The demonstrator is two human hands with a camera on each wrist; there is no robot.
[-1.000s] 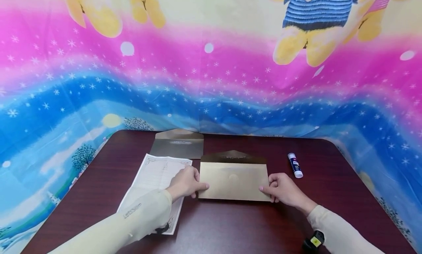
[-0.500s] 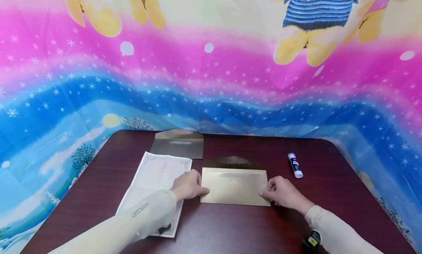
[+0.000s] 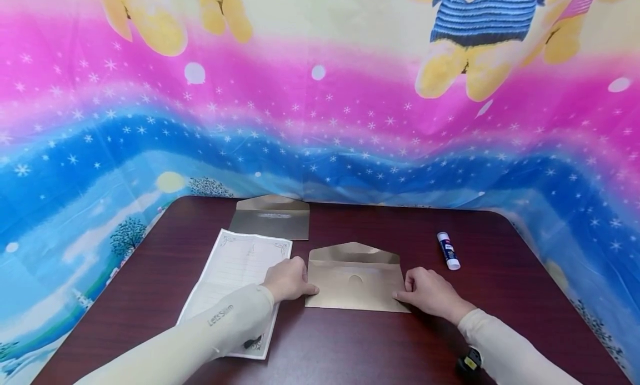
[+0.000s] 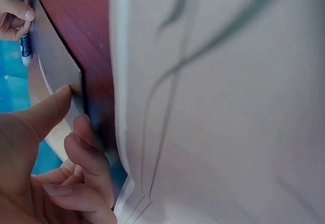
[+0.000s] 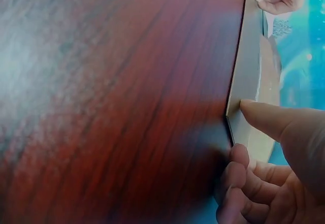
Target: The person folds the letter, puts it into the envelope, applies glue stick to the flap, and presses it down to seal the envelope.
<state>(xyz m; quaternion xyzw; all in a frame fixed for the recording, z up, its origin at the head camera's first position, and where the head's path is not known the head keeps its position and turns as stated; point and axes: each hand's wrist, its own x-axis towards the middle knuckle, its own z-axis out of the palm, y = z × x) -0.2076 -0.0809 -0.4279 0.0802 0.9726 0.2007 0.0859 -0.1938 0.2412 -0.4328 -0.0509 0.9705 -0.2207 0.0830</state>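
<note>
A gold envelope (image 3: 353, 288) lies on the dark red-brown table with its pointed flap (image 3: 355, 253) unfolded away from me. My left hand (image 3: 287, 279) holds its left side, the thumb on top near the lower corner and the fingers bent at the edge. At the opposite side my right hand (image 3: 434, 293) pinches the envelope the same way; in the right wrist view its thumb (image 5: 264, 117) touches the top face. Under my left forearm is a white sheet of paper (image 3: 240, 257) with an ornamental border, partly hidden by the sleeve.
A second gold envelope (image 3: 272, 225), its flap also unfolded, lies at the back left behind the paper. A glue stick (image 3: 448, 251) lies to the right, beyond my right hand. A printed curtain (image 3: 320, 124) hangs along the table's (image 3: 360, 346) back edge.
Both hands have brought the envelope slightly nearer to me and lowered it flat. Its flap now catches more light. The left forearm has shifted a little to the right.
</note>
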